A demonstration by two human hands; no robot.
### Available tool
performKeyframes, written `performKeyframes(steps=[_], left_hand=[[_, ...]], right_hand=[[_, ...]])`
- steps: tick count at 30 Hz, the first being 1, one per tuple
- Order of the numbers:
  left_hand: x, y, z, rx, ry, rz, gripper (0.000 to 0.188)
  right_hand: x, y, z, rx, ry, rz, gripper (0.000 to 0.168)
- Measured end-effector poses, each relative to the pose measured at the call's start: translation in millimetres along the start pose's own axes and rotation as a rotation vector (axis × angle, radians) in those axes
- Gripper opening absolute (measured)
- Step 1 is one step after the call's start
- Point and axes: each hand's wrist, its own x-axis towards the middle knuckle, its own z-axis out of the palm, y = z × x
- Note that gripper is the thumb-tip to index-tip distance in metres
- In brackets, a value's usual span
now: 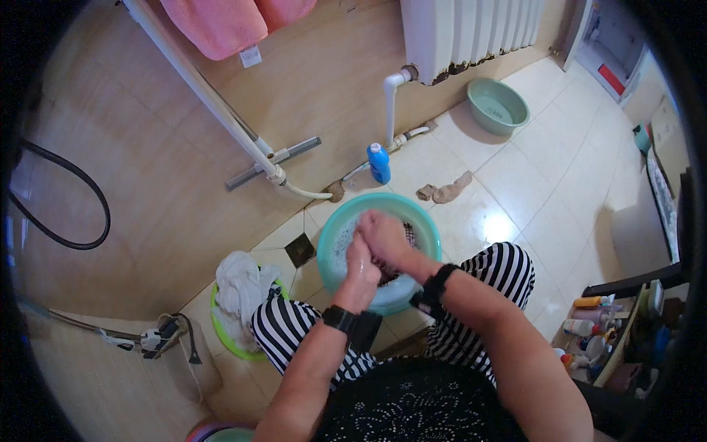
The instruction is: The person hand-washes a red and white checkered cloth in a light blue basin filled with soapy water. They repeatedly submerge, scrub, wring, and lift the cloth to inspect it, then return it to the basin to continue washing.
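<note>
A turquoise plastic basin (324,259) stands on the tiled floor between my knees, with sudsy water (345,235) in it. Over the basin my left hand (362,262) and my right hand (385,235) are pressed together, both closed on a dark checked cloth (390,274). Part of this cloth shows below my hands and to the right of my right hand. Motion blurs my right hand, and the fingers of my left are partly hidden.
A blue bottle (379,164) and a wet beige cloth (450,190) are beyond the basin. White laundry (240,293) fills a lime-green basin (221,326) at left. Farther off sit a grey-green basin (491,124) and a radiator (469,38). Bottles (582,327) crowd the right.
</note>
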Motion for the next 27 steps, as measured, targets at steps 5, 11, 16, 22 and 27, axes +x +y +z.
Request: performKeyframes(steps=[5, 11, 16, 22, 27], left_hand=[[9, 4, -28, -0.021, -0.165, 0.123, 0.036], [-5, 16, 2, -0.018, -0.012, 0.058, 0.030], [-14, 85, -14, -0.085, -0.207, 0.405, 0.028], [-31, 115, -22, 0.185, -0.148, 0.677, 0.026], [-36, 115, -18, 0.258, -0.179, 0.729, 0.022]], right_hand=[[-26, -15, 7, 0.005, -0.021, -0.106, 0.034], [3, 27, 2, -0.027, -0.069, -0.062, 0.045], [35, 58, -46, 0.876, 0.057, 0.250, 0.033], [23, 62, -95, 1.198, 0.066, 0.203, 0.026], [8, 48, -119, 1.213, 0.068, 0.226, 0.026]])
